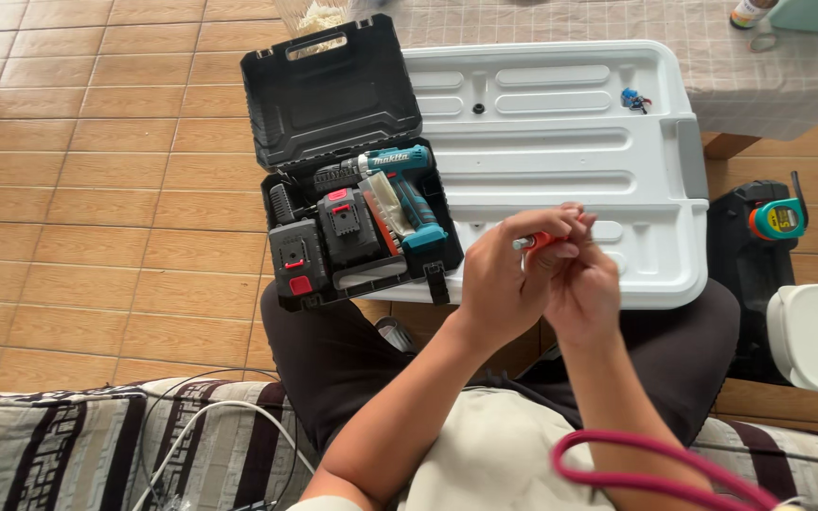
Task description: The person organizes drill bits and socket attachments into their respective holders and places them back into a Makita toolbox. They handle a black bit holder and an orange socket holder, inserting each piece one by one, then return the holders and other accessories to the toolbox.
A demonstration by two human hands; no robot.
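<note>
Orange-handled small metal-tipped tool (pixel 540 242) sits pinched in left hand (pixel 504 284) fingers, right hand (pixel 581 289) fingers closed around its other end, above white plastic panel (pixel 560 142). Looks light, stiff; grip the handle.

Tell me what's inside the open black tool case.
The black tool case holds a teal cordless drill, two black battery packs with red buttons and a clear bit box. Anything beneath them is hidden.
</note>
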